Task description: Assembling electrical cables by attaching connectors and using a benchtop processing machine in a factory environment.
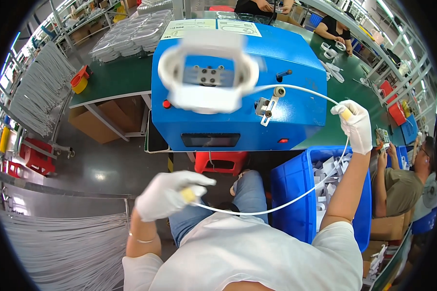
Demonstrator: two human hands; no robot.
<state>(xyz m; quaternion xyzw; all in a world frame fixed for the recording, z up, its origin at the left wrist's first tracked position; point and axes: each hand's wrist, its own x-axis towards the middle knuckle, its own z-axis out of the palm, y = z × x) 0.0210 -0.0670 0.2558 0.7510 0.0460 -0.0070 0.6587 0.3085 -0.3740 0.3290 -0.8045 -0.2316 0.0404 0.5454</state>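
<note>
A white cable (291, 201) runs in a slack curve between my two gloved hands. Low in front of my body, my left hand (167, 196) pinches it, index finger stretched out; a yellowish patch shows at the fingers. Out to the right, my right hand (355, 127) is closed around the cable, with a similar yellowish patch. From there the cable goes up past a small guide roller (279, 91) on a blue machine (291, 58) to a white winding frame (206, 99). That frame is motion-blurred, over a metal hub (208, 76).
A blue bin (294, 186) of white pieces stands at my right. A red stool (221, 162) is under the machine. Clear plastic trays (136, 34) are stacked far left on the green bench (109, 80). Cable bundles (68, 247) hang at left. Other people work at right and behind the machine.
</note>
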